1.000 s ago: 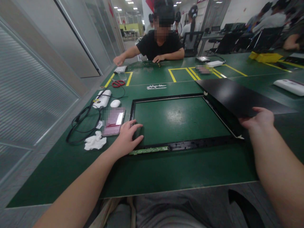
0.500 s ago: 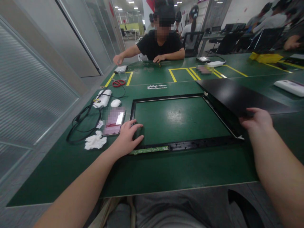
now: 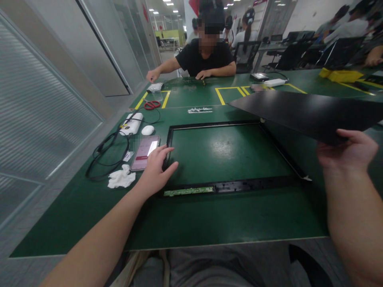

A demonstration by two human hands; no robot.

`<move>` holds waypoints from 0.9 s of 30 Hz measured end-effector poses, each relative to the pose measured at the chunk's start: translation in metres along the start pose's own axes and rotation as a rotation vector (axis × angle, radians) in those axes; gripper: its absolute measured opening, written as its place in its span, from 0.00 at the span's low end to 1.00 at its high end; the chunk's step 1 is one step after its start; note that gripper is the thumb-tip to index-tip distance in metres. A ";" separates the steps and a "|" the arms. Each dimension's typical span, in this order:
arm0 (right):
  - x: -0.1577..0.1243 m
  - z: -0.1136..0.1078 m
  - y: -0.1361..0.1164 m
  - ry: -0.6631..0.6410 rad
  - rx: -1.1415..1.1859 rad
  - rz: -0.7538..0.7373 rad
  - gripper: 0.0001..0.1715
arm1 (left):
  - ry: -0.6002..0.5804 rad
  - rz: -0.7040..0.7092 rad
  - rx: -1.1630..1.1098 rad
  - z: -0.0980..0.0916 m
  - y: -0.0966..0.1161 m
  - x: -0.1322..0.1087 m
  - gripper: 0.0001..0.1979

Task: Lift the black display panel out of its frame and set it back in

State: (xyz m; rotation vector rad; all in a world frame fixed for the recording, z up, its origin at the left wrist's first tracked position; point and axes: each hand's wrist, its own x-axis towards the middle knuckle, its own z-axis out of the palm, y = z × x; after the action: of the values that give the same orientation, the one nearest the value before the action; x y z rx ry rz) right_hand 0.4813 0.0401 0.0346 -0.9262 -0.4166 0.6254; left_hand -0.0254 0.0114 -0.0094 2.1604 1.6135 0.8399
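Observation:
A thin black panel (image 3: 308,111) is held up at the right by my right hand (image 3: 347,151), thumb on top and fingers beneath its near edge. It tilts above the far right corner of a black rectangular frame (image 3: 254,183) lying flat on the green table. A narrow green circuit board (image 3: 188,191) runs along the left part of the frame's near side. My left hand (image 3: 157,167) is at the frame's left side, fingers spread, beside a phone (image 3: 142,157) with a lit screen. Whether its fingertips touch the frame I cannot tell.
Left of the frame are a white mouse-like object (image 3: 147,130), a white box (image 3: 131,123), black cable (image 3: 97,151), crumpled tissue (image 3: 121,176) and red-handled scissors (image 3: 152,105). White strips (image 3: 200,110) lie beyond the frame. A person (image 3: 206,56) sits opposite.
My right hand has lifted the black panel higher and moved it right, away from the frame's right side. My left hand has shifted slightly left, fingers still apart.

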 end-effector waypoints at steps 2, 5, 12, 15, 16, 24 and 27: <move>-0.011 0.007 -0.004 -0.057 0.100 -0.032 0.17 | 0.071 -0.049 -0.090 -0.002 0.001 0.002 0.27; -0.019 0.008 -0.007 -0.064 0.151 0.024 0.14 | 0.197 -0.154 -0.369 -0.003 0.002 0.005 0.28; -0.030 0.006 -0.006 -0.143 0.050 0.186 0.20 | 0.205 -0.450 -1.025 -0.014 0.017 0.009 0.27; -0.037 0.011 -0.007 -0.197 0.025 0.224 0.26 | 0.094 -0.549 -1.187 -0.021 0.026 0.009 0.24; -0.039 0.012 -0.007 -0.204 0.012 0.241 0.27 | 0.075 -0.561 -1.203 -0.022 0.028 0.008 0.22; -0.040 0.018 0.001 -0.162 -0.196 0.484 0.19 | 0.193 -0.596 -1.271 -0.027 0.036 0.009 0.12; -0.034 0.014 0.006 -0.223 -0.308 0.555 0.14 | 0.274 -0.567 -1.290 -0.029 0.036 0.010 0.11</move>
State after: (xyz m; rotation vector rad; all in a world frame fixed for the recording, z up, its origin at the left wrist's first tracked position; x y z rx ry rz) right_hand 0.4459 0.0286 0.0344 -1.2859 -0.4642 1.2022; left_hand -0.0139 0.0064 0.0364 0.6858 1.0968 1.4275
